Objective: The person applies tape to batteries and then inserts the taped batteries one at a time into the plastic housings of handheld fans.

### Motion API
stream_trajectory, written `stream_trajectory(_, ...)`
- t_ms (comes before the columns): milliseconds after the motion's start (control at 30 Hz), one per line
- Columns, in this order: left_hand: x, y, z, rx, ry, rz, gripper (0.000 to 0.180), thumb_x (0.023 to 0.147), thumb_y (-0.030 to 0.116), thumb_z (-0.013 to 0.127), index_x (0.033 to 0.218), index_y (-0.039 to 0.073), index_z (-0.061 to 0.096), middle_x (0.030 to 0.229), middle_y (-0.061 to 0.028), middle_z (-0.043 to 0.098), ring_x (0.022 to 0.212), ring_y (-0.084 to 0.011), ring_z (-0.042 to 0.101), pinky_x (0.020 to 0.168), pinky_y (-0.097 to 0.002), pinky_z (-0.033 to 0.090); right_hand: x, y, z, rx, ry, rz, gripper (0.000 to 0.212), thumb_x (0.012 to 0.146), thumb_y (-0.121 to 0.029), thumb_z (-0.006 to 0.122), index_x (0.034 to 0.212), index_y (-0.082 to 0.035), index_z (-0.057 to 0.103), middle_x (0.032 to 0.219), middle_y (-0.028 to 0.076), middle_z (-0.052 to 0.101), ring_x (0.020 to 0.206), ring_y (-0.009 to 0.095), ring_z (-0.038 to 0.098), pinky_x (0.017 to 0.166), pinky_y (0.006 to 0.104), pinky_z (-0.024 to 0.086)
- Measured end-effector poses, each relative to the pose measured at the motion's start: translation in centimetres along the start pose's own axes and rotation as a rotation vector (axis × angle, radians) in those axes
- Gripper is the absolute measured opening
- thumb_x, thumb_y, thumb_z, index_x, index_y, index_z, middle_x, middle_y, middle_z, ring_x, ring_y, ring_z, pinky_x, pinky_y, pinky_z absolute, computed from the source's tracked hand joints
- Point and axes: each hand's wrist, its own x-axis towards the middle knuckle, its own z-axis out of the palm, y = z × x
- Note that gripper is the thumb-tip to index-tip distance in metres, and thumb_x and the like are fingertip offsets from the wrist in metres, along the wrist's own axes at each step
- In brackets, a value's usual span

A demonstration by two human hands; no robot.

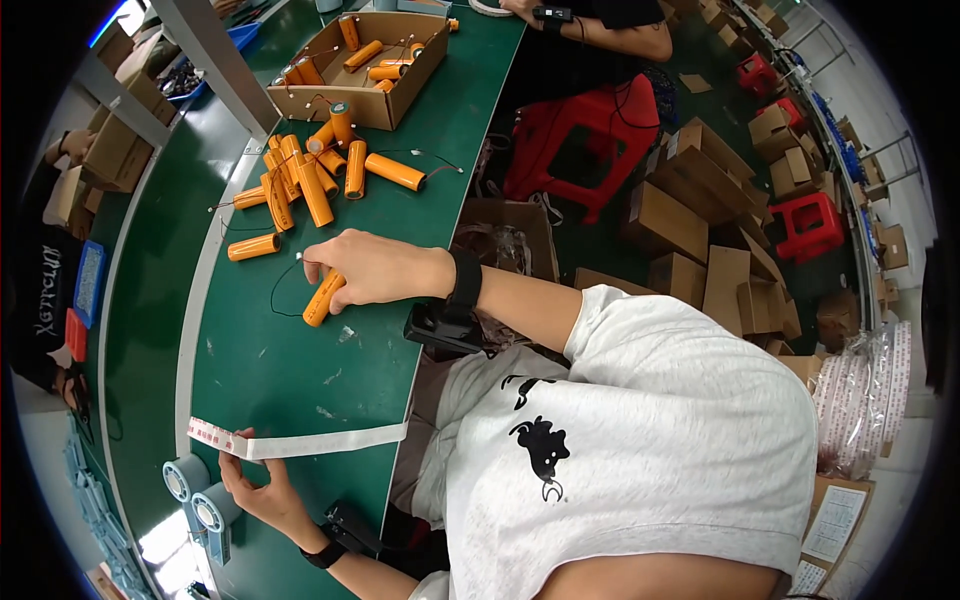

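Gripping an orange cylinder [322,302] centre-left, the right hand [375,268] should be keeping the wire [271,293] clear while the left hand [268,500] is pinching a white strip [325,441], lower left.

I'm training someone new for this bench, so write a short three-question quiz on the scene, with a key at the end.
1. Which thing does the left hand touch?
(a) a red plastic stool
(b) a long, flat white strip
(c) a blue plastic tray

2. True or false: orange cylinders with thin wires lie both inside and beside the open brown cardboard box.

3. Name the thing held in the fingers of the right hand.

Key:
1. b
2. True
3. A single orange cylinder, held over the green tabletop
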Motion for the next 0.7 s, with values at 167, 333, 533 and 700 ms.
stream_trajectory(167, -0.1, -0.1, -0.1, 0.003, -0.024, 0.013, 0.033, 0.073, 0.001, 0.058, 0.106, 0.0, 0.053, 0.097, -0.007, 0.059, 0.094, -0.0179, 0.05, 0.08, -0.0278, 0.039, 1.0, -0.1, 1.4, 0.411, 0.118, -0.188, 0.034, 0.063, -0.016, 0.075, 0.088, 0.0, 0.058, 0.072, 0.008, 0.059, 0.068, 0.017, 0.058, 0.061, 0.0292, 0.045)
stream_trajectory(333, -0.3, 0.2, 0.3, -0.157, -0.019, -0.055, 0.034, 0.07, 0.001, 0.059, 0.104, 0.0, 0.053, 0.095, -0.0062, 0.06, 0.094, -0.0182, 0.048, 0.083, -0.0292, 0.037, 0.6, -1.4, 3.5, 0.487, 0.078, -0.158, 0.034, 0.068, -0.021, 0.074, 0.085, 0.002, 0.055, 0.062, 0.007, 0.056, 0.046, 0.015, 0.051, 0.047, 0.027, 0.043)
stream_trajectory(533, -0.6, 1.3, 0.8, -0.08, -0.075, 0.09, 0.038, 0.065, 0.0, 0.062, 0.103, 0.001, 0.053, 0.099, -0.0066, 0.06, 0.095, -0.0177, 0.047, 0.084, -0.0284, 0.036, 0.0, -3.8, 3.3, 1.244, -0.195, 0.331, 0.029, 0.076, -0.026, 0.069, 0.078, -0.001, 0.053, 0.064, 0.002, 0.052, 0.055, 0.013, 0.049, 0.052, 0.0261, 0.04)
stream_trajectory(700, -1.1, 0.7, 1.3, -0.125, -0.059, -0.002, 0.048, 0.064, 0.0, 0.063, 0.111, 0.0, 0.051, 0.106, -0.0077, 0.059, 0.097, -0.0179, 0.048, 0.089, -0.0291, 0.036, 0.0, -6.8, 4.9, 0.959, -0.188, 0.077, 0.029, 0.076, -0.025, 0.068, 0.072, -0.001, 0.051, 0.056, 0.002, 0.048, 0.047, 0.012, 0.042, 0.047, 0.0269, 0.035)
